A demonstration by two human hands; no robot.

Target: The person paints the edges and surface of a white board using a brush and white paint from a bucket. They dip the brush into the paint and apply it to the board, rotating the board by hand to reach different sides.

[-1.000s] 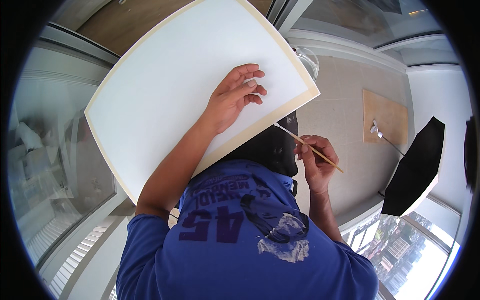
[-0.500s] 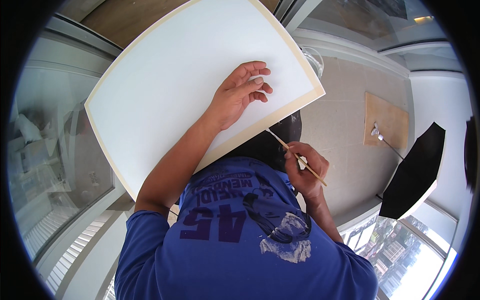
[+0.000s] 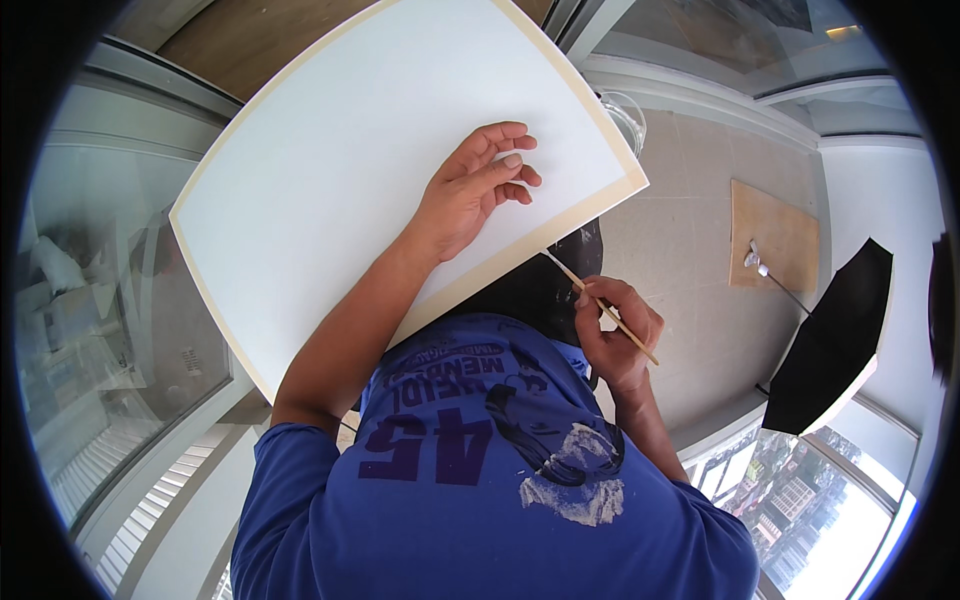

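Note:
A large white board (image 3: 330, 170) with a tan tape-like border lies tilted across my lap. My left hand (image 3: 475, 185) rests on its right part, palm turned sideways, fingers loosely bent and apart with nothing in them. Off the board's near edge, my right hand (image 3: 622, 335) pinches a slim wooden paintbrush (image 3: 568, 273). The brush's pale tip points up and left, close to the border; whether it touches the edge I cannot tell.
Glass panels (image 3: 130, 300) stand at the left. Beyond the board's right corner is a clear round container (image 3: 625, 120). On the tiled floor (image 3: 680, 240) lies a wooden panel (image 3: 770, 220), with a black umbrella-like shade (image 3: 835, 340) nearer me. A window shows buildings at lower right.
My right hand and the paintbrush have shifted slightly to the right, and the brush tip sits a little higher along the board's near edge. My left hand stays in place.

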